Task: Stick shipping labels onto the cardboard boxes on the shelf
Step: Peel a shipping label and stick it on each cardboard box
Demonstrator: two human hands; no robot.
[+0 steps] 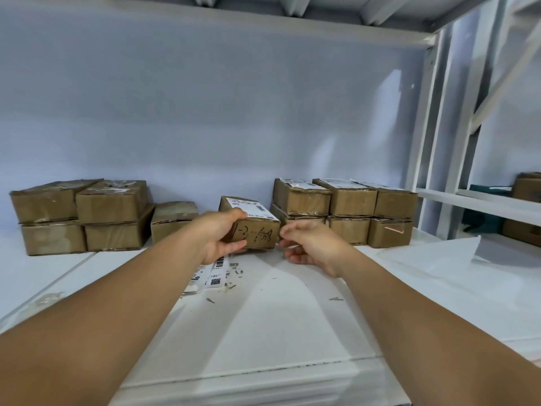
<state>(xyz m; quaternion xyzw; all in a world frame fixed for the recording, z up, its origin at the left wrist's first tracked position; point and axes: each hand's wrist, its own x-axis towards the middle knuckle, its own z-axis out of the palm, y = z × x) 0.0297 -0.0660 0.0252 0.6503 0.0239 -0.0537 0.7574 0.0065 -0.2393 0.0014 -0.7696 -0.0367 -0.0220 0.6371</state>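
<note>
Box (259, 230), labelled, middle of shelf (292, 312): left hand (218, 237) grips its near end, likely for stacking; right hand (310, 244) loosely curled, empty, just beside. Spare labels (216, 273) beneath.

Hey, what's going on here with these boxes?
A person works at a white shelf. The left hand grips a labelled cardboard box with handwriting on its front; the right hand hovers open beside it. More labelled boxes are stacked to the right, and loose shipping labels lie under the left wrist.
</note>
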